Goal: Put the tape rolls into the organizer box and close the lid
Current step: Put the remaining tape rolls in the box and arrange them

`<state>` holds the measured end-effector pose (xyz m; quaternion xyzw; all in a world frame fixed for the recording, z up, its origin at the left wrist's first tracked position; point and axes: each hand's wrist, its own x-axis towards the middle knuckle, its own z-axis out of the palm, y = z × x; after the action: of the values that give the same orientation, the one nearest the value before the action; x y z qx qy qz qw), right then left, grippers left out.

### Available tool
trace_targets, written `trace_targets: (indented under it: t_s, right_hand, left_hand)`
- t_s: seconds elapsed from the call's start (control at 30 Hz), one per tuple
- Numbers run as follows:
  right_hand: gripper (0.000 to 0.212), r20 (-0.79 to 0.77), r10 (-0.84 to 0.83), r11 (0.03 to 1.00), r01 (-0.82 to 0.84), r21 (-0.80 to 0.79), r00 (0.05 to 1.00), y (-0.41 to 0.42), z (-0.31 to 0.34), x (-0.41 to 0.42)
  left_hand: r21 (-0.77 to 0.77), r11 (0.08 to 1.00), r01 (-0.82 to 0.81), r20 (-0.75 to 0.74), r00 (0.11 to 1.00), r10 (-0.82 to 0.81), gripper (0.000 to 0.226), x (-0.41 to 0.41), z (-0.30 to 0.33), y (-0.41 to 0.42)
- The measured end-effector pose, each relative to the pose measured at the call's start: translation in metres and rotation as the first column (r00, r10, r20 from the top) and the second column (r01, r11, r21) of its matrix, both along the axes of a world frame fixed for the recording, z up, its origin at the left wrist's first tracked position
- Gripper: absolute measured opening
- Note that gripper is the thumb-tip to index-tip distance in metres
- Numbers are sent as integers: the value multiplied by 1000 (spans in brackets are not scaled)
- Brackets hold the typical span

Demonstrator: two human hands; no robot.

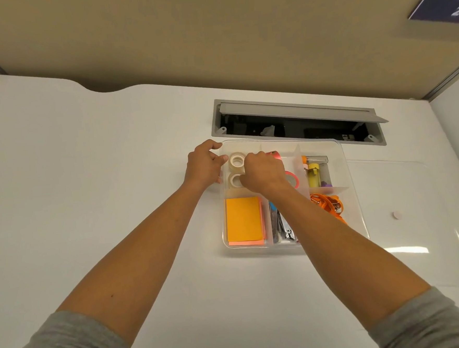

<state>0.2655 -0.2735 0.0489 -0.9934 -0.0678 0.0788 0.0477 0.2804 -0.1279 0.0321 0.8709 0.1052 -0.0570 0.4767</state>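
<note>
Two clear tape rolls (pixel 236 160) sat one behind the other in the far left part of the organizer box (pixel 356 192). A pink tape roll (pixel 293 179) lay in the next part over, half hidden by the right hand (pixel 262 173). That hand was curled down over the nearer clear roll, fingers bent onto it, but I could not tell if it was really gripping it. The left hand (pixel 204 163) was half open and held the far left corner of the box, thumb on the rim.

The box was see-through, with thin walls inside. Its near left part held one stack of orange sticky notes (pixel 243 219). The middle part held a stapler (pixel 285 228). The near right part held orange scissors (pixel 329 205). The far right part held a yellow tube (pixel 313 172).

The box stood on the white desk (pixel 87 170), toward its far edge, just in front of a grey cable slot (pixel 295 120). A clear flat lid (pixel 405 216) lay beside the box on its right.
</note>
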Motion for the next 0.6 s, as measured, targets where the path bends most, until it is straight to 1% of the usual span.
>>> trace_targets:
  t_s: [0.13, 0.2, 0.3, 0.43, 0.5, 0.6]
  right_hand:
    - [33, 28, 29, 999, -28, -42, 999, 2, -4, -1]
    - [35, 9, 17, 1000, -17, -11, 1000, 1, -3, 0]
    - [31, -9, -45, 992, 46, 119, 999, -3, 4, -1]
    - [29, 60, -186, 931, 157, 330, 981, -23, 18, -15]
    - [28, 114, -283, 883, 212, 419, 952, -41, 24, -31]
    - [23, 179, -457, 789, 305, 533, 871, -76, 31, -61]
  left_hand:
    - [-2, 1000, -2, 2, 1000, 2, 37, -1, 0, 0]
    - [-8, 1000, -2, 0, 1000, 2, 37, -1, 0, 0]
    - [-16, 1000, -1, -2, 1000, 1, 36, -1, 1, 1]
    - [-16, 1000, -4, -4, 1000, 4, 35, -1, 2, 1]
    - [-8, 1000, 4, -2, 1000, -4, 35, -2, 3, 0]
    - [-1, 1000, 15, 8, 1000, -14, 36, -4, 5, -2]
